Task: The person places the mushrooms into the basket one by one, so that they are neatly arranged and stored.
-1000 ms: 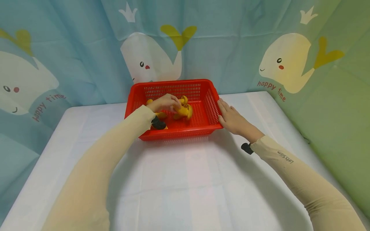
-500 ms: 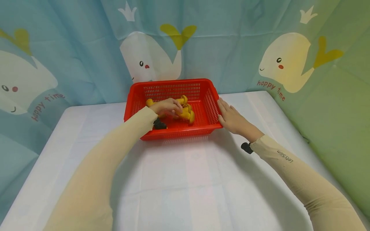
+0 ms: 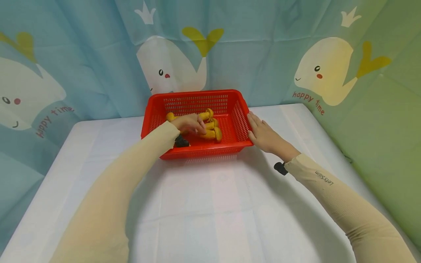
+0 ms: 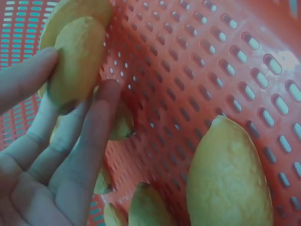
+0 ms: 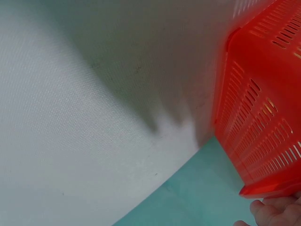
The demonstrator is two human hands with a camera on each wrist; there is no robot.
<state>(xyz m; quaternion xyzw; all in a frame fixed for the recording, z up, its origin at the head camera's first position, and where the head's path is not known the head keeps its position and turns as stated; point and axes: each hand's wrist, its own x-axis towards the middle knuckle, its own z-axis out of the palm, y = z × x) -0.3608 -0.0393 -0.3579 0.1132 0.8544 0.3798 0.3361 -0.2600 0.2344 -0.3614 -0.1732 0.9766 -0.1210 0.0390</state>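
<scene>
Inside the red plastic basket [image 3: 212, 148] lie several yellow mushrooms. My left hand [image 3: 189, 123] reaches in over the left side, its fingers by the stem of the front mushroom [image 3: 212, 134]. In the left wrist view the thumb touches the side of a mushroom [image 4: 77, 61], while the fairly straight fingers [image 4: 96, 127] extend beneath and beside its stem end. Another mushroom [image 4: 228, 179] lies nearer that camera. My right hand [image 3: 264, 137] rests with straight fingers against the basket's right rim; only some fingertips [image 5: 277, 212] show in the right wrist view.
A white cloth-covered table [image 3: 204, 204] bears the basket near its back edge. Behind hangs a blue curtain [image 3: 253, 65] with whale prints. Both wrists carry small black devices, such as the right wrist camera [image 3: 280, 168].
My left hand lowers slightly toward the basket's front, and the front mushroom shifts forward to lie beside two others, caps to the right. The right hand keeps its place on the rim.
</scene>
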